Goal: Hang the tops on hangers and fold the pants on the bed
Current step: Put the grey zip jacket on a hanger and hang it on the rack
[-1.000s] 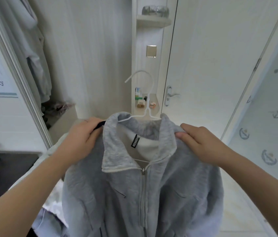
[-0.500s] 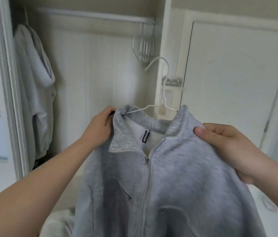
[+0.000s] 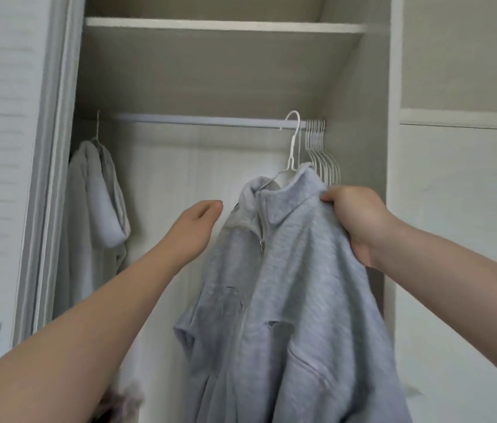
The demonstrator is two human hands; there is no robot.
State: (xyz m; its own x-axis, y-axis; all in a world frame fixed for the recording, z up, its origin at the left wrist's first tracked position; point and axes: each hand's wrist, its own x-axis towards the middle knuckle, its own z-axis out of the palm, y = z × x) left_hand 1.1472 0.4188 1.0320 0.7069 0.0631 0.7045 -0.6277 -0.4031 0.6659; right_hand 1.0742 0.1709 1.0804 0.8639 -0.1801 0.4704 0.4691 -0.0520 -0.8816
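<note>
The right hand [image 3: 354,221] gripped the shoulder of the grey zip jacket [image 3: 286,300], which hung on a white hanger [image 3: 292,148] whose hook met the closet rail [image 3: 198,121]. The left hand [image 3: 195,227] was loose and open, just beside the collar, holding nothing.

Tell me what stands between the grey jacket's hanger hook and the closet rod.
Nothing visible does. The white hanger's hook is already at the rod, in a bare stretch just left of the bunch of empty hangers. The right hand holds the grey jacket; the left hand is open beside it.
</note>
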